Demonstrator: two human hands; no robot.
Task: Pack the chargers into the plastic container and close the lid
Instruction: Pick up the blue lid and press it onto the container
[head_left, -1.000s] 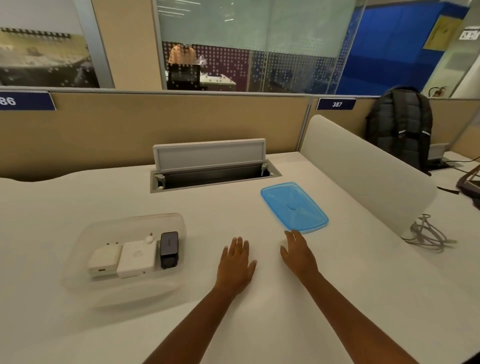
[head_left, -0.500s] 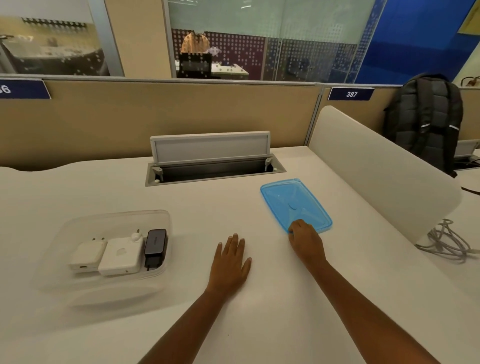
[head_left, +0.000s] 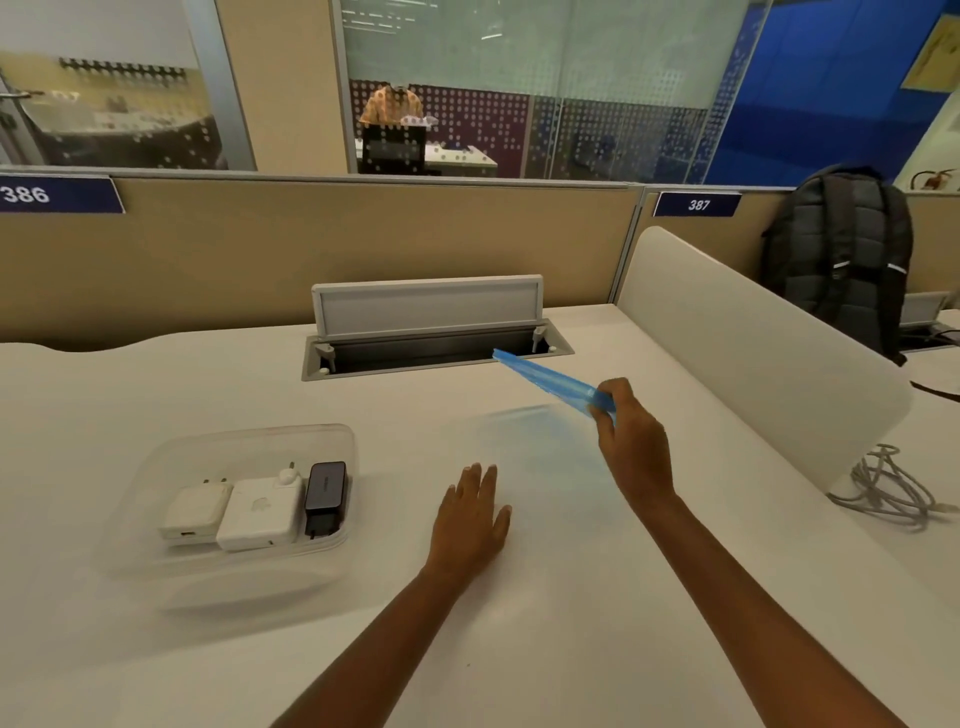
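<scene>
We see the right hand (head_left: 631, 447) raised off the white desk (head_left: 571, 597), pinching the near edge of the blue lid (head_left: 545, 379) between thumb and fingers. The lid hangs clear of the desk, tilted so we view it almost edge-on, its far end pointing toward ten o'clock from the hand and reaching over the edge of the open cable tray (head_left: 436, 348). A faint blue tint lies on the desk beneath it.

The left hand (head_left: 472, 519) lies flat, palm down, fingers spread loosely and holding nothing, at about seven o'clock from the right hand and well apart from it.

At nine o'clock from the left hand sits the clear plastic container (head_left: 332, 441), uncovered. Inside it we count three chargers in a row, touching one another: a white charger (head_left: 195, 512) with its prongs pointing away from us at the left, a larger white Apple charger (head_left: 262, 514) in the middle, and a dark charger (head_left: 324, 491) at the right, against the container's right wall.

At three o'clock from the right hand, beyond the white divider panel (head_left: 753, 364), a coiled grey cable (head_left: 893, 488) rests on the neighbouring desk. A black backpack (head_left: 841, 254) stands at about one o'clock, against the tan partition (head_left: 311, 249).
</scene>
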